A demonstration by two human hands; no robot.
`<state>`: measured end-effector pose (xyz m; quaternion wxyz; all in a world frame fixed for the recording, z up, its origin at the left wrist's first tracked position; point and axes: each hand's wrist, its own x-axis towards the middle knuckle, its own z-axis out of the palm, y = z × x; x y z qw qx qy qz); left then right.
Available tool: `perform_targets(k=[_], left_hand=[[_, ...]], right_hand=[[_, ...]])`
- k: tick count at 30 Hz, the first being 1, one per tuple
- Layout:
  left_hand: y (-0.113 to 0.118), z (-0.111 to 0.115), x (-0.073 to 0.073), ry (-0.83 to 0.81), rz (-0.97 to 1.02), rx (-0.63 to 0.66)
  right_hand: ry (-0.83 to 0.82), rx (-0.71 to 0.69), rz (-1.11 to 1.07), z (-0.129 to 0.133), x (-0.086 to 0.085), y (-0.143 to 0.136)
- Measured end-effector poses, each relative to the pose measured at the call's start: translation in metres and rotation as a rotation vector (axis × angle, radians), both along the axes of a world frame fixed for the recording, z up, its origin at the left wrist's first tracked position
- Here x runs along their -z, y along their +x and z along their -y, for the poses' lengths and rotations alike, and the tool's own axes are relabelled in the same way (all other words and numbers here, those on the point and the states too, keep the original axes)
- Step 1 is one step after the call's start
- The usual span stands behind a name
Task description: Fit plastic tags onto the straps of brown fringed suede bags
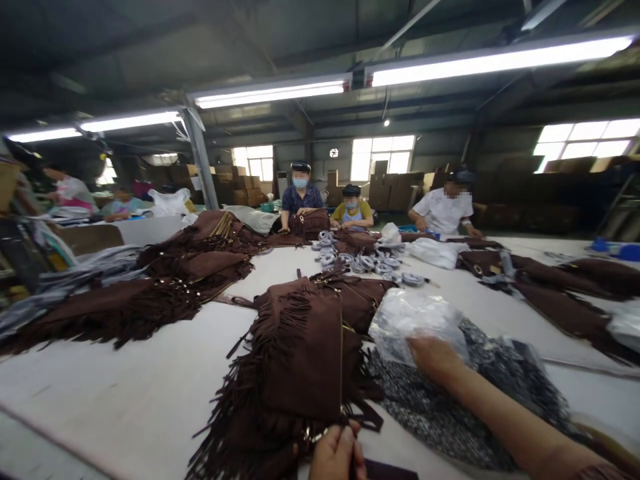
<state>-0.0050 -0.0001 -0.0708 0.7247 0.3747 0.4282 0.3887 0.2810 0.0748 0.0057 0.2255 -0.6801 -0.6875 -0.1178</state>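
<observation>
A brown fringed bag lies on the white table in front of me, a gold zipper running down its right side. At its lower edge, beside a metal clasp, my left hand has its fingers pinched together on the bag's edge or strap. My right hand reaches in from the right and is at a clear plastic bag; its fingertips are blurred against the plastic. Under that arm lies black-and-white speckled material, partly covered by clear plastic.
Brown fringed bags are piled at the left. Grey coiled straps lie mid-table. More brown bags and white plastic are on the right. Several people work across the table, one in a dark patterned shirt.
</observation>
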Motion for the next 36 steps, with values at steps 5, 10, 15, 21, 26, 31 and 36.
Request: perform_targets(k=[5,10,15,21,26,31,36], left_hand=[[0.002,0.008,-0.018,-0.061,0.045,-0.021],[-0.002,0.012,-0.027,-0.090,0.078,-0.012],[-0.005,0.014,-0.031,-0.042,0.041,0.071],[-0.008,0.018,-0.034,-0.150,0.118,0.163],[-0.011,0.019,-0.032,-0.174,0.098,0.056],[-0.011,0.022,-0.032,-0.110,0.040,0.001],[-0.006,0.023,-0.032,-0.050,-0.040,-0.033]], right_hand=[[-0.165,-0.153,0.091,0.055,-0.010,-0.019],[-0.117,-0.338,-0.080,0.103,-0.013,-0.049],[0.025,-0.571,-0.271,0.138,-0.003,-0.104],[0.177,-0.822,-0.263,0.154,0.004,-0.154],[0.117,-0.955,-0.298,0.167,0.020,-0.156],[-0.380,-0.546,-0.838,0.178,0.025,-0.127],[-0.824,0.040,-1.524,0.146,0.013,-0.119]])
